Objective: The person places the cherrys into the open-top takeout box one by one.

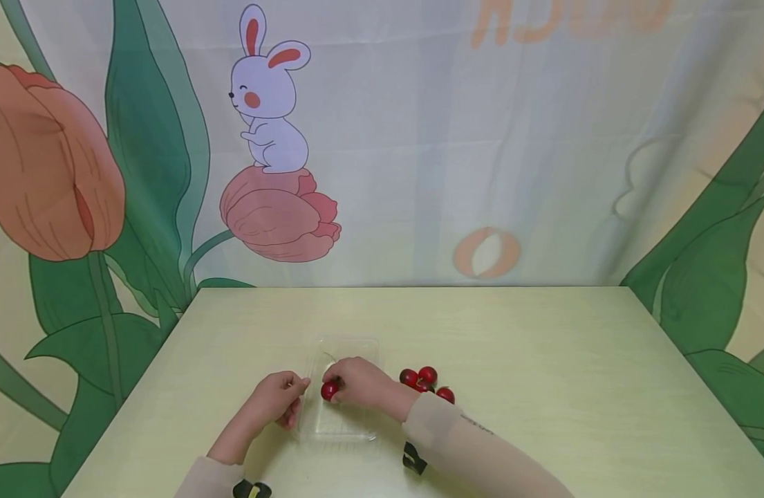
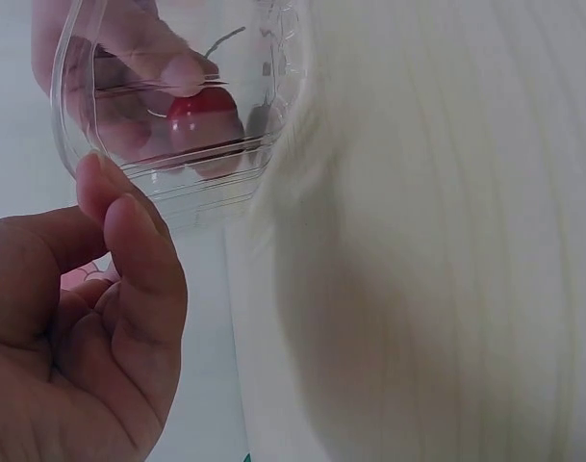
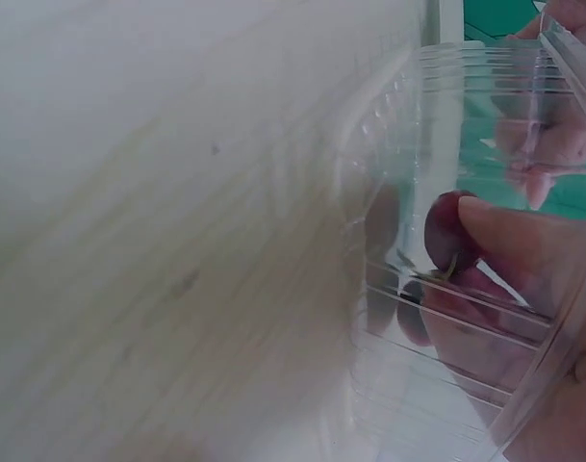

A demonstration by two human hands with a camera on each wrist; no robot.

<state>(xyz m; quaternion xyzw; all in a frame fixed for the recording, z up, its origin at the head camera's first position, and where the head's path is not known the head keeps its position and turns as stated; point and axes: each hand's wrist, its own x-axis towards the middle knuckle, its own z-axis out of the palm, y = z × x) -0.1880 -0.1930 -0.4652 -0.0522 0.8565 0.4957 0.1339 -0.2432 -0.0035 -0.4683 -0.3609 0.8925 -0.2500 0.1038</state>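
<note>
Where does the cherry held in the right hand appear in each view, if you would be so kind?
Head: the held cherry, low, left of centre, in the right hand.
Left wrist: the held cherry, upper left, beyond the left hand.
Right wrist: the held cherry, right of centre at mid-height.
Shared landmark: the clear plastic container, in all three.

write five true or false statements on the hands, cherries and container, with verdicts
1. The right hand holds a cherry. True.
2. The clear container is on the table. True.
3. The left hand holds a second cherry. False: the left hand is at the clear container's rim.
4. The other cherries lie left of the clear container. False: they lie to its right.
5. The backdrop rabbit sits on a pink flower. True.
</note>
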